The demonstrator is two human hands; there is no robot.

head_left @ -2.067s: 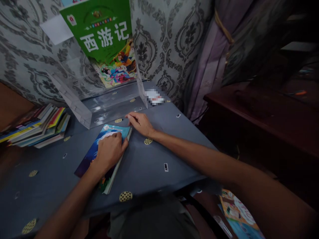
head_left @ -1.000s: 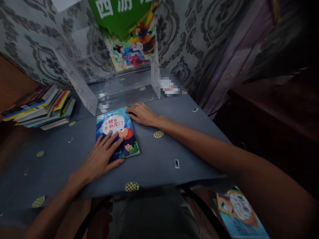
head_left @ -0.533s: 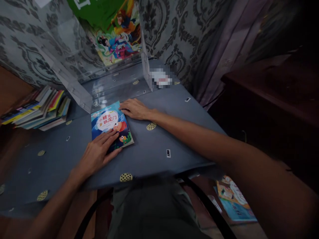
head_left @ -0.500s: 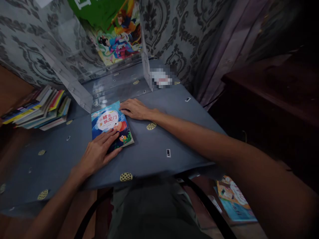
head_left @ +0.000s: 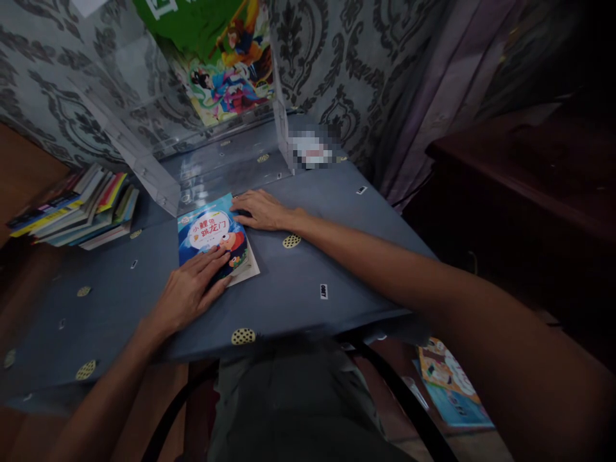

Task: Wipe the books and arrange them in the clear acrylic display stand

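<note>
Book (head_left: 205,231), one; hands (head_left: 190,285) (head_left: 260,210), two

Book (head_left: 206,230) blue, title red on white. Tablecloth (head_left: 282,292) grey-blue, black-dotted yellow pineapples (head_left: 243,336). Curtain (head_left: 445,96) purple.

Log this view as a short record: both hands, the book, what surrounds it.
left hand: fingers spread over the lower cover of the blue book
right hand: fingertips at the book's upper right edge
book state: lying on the tablecloth, near right cover corner apparently lifted, pages showing
far left: stack of books
behind: clear stand
</note>
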